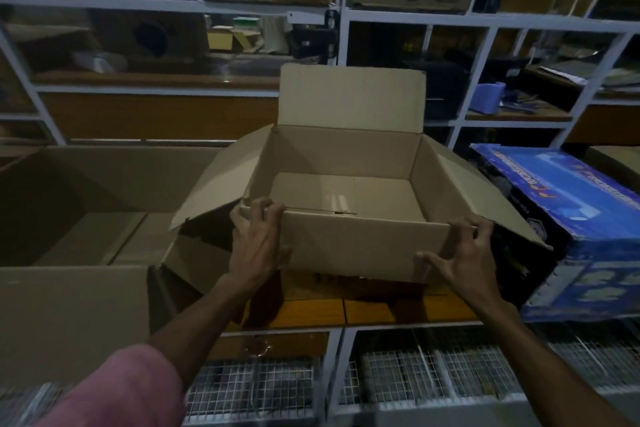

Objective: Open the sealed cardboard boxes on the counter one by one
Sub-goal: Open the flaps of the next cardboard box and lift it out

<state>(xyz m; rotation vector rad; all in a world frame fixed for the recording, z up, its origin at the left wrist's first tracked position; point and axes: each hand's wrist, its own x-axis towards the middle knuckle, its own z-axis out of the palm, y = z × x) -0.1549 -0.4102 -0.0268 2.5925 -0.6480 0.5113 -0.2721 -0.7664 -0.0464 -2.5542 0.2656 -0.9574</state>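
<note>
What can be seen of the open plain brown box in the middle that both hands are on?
The plain brown corrugated cardboard box stands upright on the wooden counter, open and empty, its bare floor showing a centre seam. The far flap stands up, the side flaps splay outward, and the near flap folds down towards the person. The left hand grips the near left corner; the right hand holds the near flap's right end. A larger open brown box sits left, a blue printed box right.
</note>
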